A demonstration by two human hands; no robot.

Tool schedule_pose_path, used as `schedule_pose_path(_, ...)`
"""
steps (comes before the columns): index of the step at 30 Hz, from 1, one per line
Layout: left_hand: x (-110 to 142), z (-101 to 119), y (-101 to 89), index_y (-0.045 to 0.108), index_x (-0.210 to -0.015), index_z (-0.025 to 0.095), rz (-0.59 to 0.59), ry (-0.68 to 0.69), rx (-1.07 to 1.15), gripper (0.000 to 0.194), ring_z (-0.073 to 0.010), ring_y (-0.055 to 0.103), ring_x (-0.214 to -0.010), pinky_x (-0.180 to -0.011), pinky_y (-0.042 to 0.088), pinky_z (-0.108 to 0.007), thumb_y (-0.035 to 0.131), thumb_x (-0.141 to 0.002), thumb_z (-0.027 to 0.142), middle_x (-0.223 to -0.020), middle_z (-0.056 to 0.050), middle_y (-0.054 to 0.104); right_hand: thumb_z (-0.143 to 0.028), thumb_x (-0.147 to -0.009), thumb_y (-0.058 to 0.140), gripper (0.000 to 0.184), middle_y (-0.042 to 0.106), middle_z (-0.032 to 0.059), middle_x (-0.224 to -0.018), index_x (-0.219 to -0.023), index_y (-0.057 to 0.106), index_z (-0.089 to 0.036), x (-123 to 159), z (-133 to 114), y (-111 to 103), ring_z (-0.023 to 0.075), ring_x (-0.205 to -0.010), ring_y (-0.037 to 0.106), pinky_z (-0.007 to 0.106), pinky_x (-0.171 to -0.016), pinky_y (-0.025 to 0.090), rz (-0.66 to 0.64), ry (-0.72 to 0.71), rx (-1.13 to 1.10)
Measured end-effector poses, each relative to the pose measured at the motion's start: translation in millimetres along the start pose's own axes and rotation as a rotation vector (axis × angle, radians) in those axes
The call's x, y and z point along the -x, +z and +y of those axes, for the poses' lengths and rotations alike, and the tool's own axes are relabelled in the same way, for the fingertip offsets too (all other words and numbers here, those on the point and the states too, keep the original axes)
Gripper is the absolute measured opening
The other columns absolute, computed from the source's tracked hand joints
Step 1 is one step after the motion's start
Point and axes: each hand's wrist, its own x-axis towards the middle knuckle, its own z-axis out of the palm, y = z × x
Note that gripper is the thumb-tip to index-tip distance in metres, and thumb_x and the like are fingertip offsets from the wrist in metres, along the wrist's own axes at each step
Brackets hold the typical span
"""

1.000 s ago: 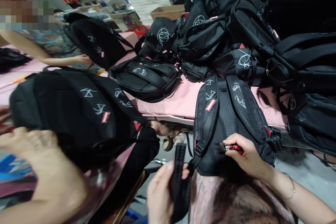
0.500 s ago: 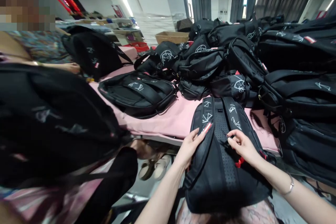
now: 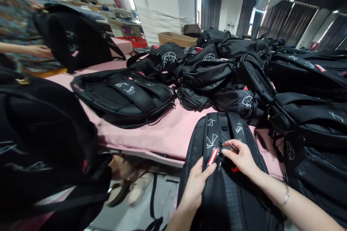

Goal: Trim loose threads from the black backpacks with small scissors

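Head view has the black backpack (image 3: 230, 191) at the near edge of the pink counter (image 3: 151, 140); I'd guess it's light, soft-bodied and not slippery, best gripped by its padded strap (image 3: 213, 133). The left hand (image 3: 196, 182) clasps that strap; the right hand (image 3: 241, 157) pinches a small dark item (image 3: 229, 145), mostly hidden. The backpack's bottom is cut off.
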Motion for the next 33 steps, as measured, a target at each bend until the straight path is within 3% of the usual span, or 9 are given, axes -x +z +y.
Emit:
schedule_pose_path(5, -2, -2, -1.0, 0.063, -0.103, 0.013, 0.049, 0.107, -0.087, 0.045, -0.0267, 0.054, -0.106, -0.098, 0.036, -0.039, 0.072, -0.062, 0.029, -0.108, -0.010, 0.063, -0.031, -0.072, 0.061, 0.016, 0.060, 0.0005, -0.068, -0.070, 0.059, -0.016, -12, -3, 13, 0.0120, -0.062, 0.051, 0.024, -0.059, 0.034, -0.008, -0.065, 0.281)
schedule_pose_path(7, -2, -3, -2.2, 0.063, -0.104, 0.012, 0.043, 0.110, -0.086, 0.047, -0.0264, 0.056, -0.104, -0.098, 0.036, -0.039, 0.072, -0.062, 0.030, -0.107, -0.010, 0.064, -0.036, -0.072, 0.059, 0.024, 0.051, -0.0020, -0.056, -0.064, 0.052, -0.015, -15, 0, 17, 0.0088, -0.051, 0.042, 0.022, -0.051, 0.030, -0.024, 0.011, 0.145)
schedule_pose_path(11, 2, 1, -3.6, 0.060, -0.108, 0.012, 0.025, 0.066, -0.025, 0.047, -0.0239, 0.056, -0.104, -0.096, 0.038, -0.035, 0.070, -0.065, 0.029, -0.110, -0.010, 0.063, -0.053, -0.070, 0.060, 0.041, 0.021, -0.0112, -0.045, -0.068, 0.037, -0.019, -16, 5, 17, 0.0038, -0.038, 0.015, 0.019, -0.039, 0.014, -0.066, 0.250, -0.373)
schedule_pose_path(15, 5, 1, -8.1, 0.058, -0.111, 0.015, 0.014, -0.008, 0.074, 0.049, -0.0231, 0.059, -0.097, -0.090, 0.042, -0.034, 0.070, -0.066, 0.030, -0.109, -0.010, 0.063, -0.060, -0.069, 0.059, 0.047, 0.023, -0.0105, -0.051, -0.079, 0.040, -0.018, -2, 7, 8, 0.0033, -0.041, 0.014, 0.017, -0.038, 0.010, -0.074, 0.267, -0.432)
schedule_pose_path(20, -2, -7, -16.5, 0.061, -0.109, 0.014, -0.030, -0.035, 0.094, 0.052, -0.0226, 0.062, -0.088, -0.084, 0.045, -0.033, 0.073, -0.062, 0.033, -0.091, -0.010, 0.068, -0.052, -0.072, 0.061, 0.041, 0.030, -0.0086, -0.056, -0.082, 0.042, -0.018, 24, 15, -2, 0.0030, -0.042, 0.018, 0.017, -0.039, 0.013, -0.124, 0.209, -0.234)
schedule_pose_path(27, 0, -6, -11.1, 0.061, -0.108, 0.013, 0.007, 0.055, 0.065, 0.048, -0.0244, 0.058, -0.099, -0.092, 0.040, -0.035, 0.071, -0.064, 0.031, -0.101, -0.010, 0.066, -0.043, -0.078, 0.057, 0.029, 0.050, -0.0012, -0.066, -0.082, 0.048, -0.016, 32, 14, 0, 0.0097, -0.057, 0.043, 0.021, -0.052, 0.032, -0.062, 0.041, 0.108)
schedule_pose_path(33, -1, -7, -11.1, 0.062, -0.106, 0.014, 0.005, 0.087, 0.022, 0.047, -0.0245, 0.056, -0.105, -0.096, 0.039, -0.034, 0.071, -0.063, 0.031, -0.109, -0.009, 0.063, -0.039, -0.084, 0.049, 0.023, 0.056, 0.0012, -0.072, -0.084, 0.052, -0.016, 35, 10, 5, 0.0115, -0.060, 0.049, 0.022, -0.054, 0.037, -0.031, -0.094, 0.404)
